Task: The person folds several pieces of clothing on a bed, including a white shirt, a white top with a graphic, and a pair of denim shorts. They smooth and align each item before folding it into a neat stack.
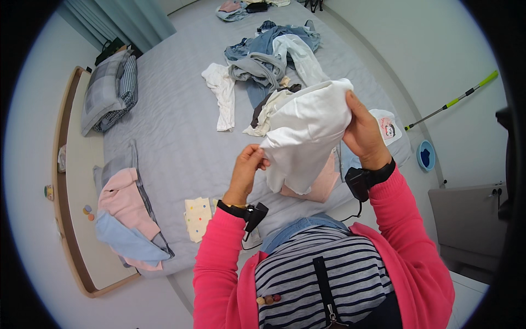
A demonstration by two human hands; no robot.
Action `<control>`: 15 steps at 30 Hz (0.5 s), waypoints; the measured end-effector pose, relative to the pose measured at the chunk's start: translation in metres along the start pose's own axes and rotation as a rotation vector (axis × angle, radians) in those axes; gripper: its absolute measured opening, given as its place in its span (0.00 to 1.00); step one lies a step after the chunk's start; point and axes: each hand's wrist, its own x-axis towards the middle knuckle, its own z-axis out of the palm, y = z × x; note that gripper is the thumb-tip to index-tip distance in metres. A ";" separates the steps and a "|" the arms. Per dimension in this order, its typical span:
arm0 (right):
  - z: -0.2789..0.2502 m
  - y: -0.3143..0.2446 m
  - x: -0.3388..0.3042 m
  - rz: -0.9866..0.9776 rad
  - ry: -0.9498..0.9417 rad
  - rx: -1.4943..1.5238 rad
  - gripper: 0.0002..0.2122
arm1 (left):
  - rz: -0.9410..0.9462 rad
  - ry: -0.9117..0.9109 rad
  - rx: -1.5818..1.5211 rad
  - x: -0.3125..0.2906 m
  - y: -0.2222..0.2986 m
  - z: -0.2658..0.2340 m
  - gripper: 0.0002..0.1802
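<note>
Between my two hands hangs a white garment (307, 129), held up over the near right part of the bed; its exact kind I cannot make out. My left hand (247, 167) pinches its left edge with thumb and fingers. At its upper right corner, my right hand (364, 131) grips the cloth, thumb on top. Beneath the garment lies folded pink cloth (322, 183), partly covered. Just past it sits a heap of clothes with blue jeans (263, 46), a grey garment (256, 70) and a cream one (268, 112). White leggings or trousers (221, 96) lie left of the heap.
Folded cream dotted cloth (197, 218) lies at the bed's near edge. Pink and light blue clothes (127, 200) rest by the headboard (68, 164), below stacked pillows (107, 90). A green-handled pole (455, 101) leans at the right wall, above a blue basin (426, 155).
</note>
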 end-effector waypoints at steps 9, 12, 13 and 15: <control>0.001 0.002 -0.013 0.046 0.015 0.047 0.17 | 0.096 0.074 -0.064 0.017 0.006 0.013 0.09; 0.003 0.000 -0.013 0.045 0.000 0.057 0.16 | 0.180 0.054 0.131 0.009 -0.018 0.018 0.11; 0.004 -0.001 -0.014 0.036 0.010 0.059 0.16 | 0.226 0.073 0.241 0.007 -0.026 0.022 0.14; 0.005 -0.001 -0.014 0.029 0.032 0.073 0.16 | 0.437 0.159 0.544 -0.005 -0.042 0.031 0.17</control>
